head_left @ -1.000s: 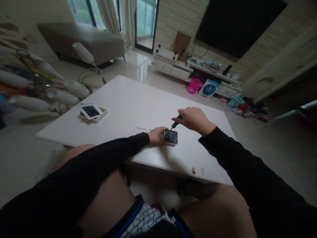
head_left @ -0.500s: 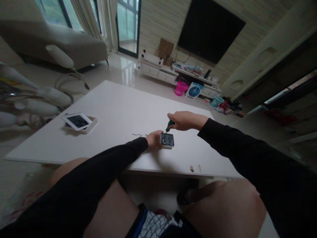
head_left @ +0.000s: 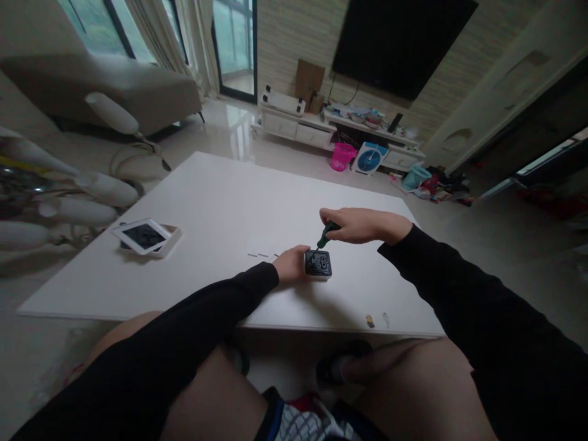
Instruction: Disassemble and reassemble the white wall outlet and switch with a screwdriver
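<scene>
Left end of the counter [head_left: 220, 190]: white frame with dark middle [head_left: 146, 236] is lying skewed across a white open box [head_left: 173, 241], not squared up with it. Both are sitting well apart from the hands. Moving right: a few thin strips [head_left: 258, 255] are lying flat just beyond the left wrist; too small to identify.

Left hand [head_left: 291, 264] is cupping the left side of the square block [head_left: 318, 264], which is resting on the counter in front of the person, black face up, pale sides down. Thumb isn't resolving, so can't tell whether that hand is really pinching or only bracing.

Green-handled screwdriver [head_left: 327, 236] is leaning in, tip pointing at the block's far-left corner area. Right hand [head_left: 358, 225] is closing around its handle. Exact tip contact isn't clear.

Near edge, right: small yellow-and-dark piece [head_left: 370, 321] and a clear one [head_left: 386, 319] are lying side by side, untouched.

Progress, my read: driver work is underway on the block, not finished while the tool is sitting there. Can't tell whether screws are going in or out, or how many corners are remaining. Frame and open box are lying unassembled.
</scene>
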### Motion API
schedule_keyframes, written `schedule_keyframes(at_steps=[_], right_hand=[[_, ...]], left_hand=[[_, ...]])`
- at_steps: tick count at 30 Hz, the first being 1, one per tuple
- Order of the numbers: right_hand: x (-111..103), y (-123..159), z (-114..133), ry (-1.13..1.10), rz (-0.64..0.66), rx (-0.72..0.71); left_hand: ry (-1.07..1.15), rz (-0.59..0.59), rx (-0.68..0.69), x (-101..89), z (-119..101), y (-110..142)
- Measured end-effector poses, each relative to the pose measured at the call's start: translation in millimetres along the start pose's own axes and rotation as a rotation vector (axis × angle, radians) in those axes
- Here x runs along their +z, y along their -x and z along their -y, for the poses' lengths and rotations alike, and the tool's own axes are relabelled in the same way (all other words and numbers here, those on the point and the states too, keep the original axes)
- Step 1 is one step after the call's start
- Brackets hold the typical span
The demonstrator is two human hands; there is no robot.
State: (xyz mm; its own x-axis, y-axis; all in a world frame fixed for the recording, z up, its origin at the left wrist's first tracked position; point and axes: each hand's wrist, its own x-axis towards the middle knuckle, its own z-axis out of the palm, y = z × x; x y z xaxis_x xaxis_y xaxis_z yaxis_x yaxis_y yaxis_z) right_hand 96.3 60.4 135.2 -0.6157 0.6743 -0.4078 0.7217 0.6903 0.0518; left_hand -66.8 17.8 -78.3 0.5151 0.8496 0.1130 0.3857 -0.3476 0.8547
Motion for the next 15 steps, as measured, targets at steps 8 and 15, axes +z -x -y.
schedule_keyframes(at_steps=[8, 15], right_hand=[[16, -4, 0, 0.188, -0.205, 0.213], [7, -3, -11, 0.109, -0.039, 0.09]], left_hand=[[-0.054, -0.068, -0.081, 4.4, 10, -2], [-0.086, -0.016, -0.123, 3.6, 16, -4]])
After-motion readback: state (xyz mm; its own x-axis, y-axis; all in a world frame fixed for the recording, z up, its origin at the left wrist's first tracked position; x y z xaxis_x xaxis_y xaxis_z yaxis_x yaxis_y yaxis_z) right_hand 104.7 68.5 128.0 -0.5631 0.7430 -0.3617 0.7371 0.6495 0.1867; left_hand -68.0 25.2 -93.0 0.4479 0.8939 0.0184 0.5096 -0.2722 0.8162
